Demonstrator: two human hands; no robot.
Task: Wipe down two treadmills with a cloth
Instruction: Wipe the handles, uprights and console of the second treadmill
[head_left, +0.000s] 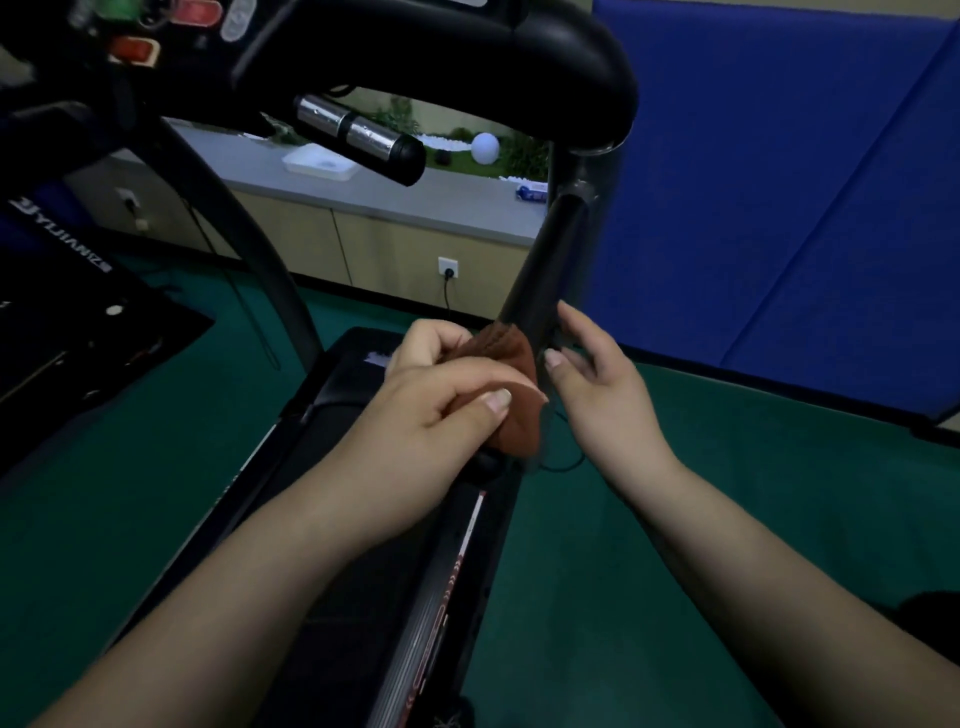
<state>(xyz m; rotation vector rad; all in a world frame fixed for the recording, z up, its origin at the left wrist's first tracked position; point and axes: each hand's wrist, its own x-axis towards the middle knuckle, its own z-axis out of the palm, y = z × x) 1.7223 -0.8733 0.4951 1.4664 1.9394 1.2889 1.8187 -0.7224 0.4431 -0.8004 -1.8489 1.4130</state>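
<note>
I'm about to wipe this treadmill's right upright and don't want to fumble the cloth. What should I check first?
1. Cloth held: ok, left hand grips it.
2. Cloth bunched into a pad: ok.
3. Right hand free: ok, fingers relaxed beside the upright post.
4. Cloth touching post: cannot tell, it sits right at it.
5. Cloth damp or clean: cannot tell.

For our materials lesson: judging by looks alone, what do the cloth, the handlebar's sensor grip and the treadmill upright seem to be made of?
Cloth: soft rust-brown fabric, probably knit; it bunches and shows ribbing. Sensor grip: polished metal bands, mirror-like reflections, with a matte black end cap. Upright: smooth black tube with a dull sheen, likely painted metal, though that is uncertain.
</note>
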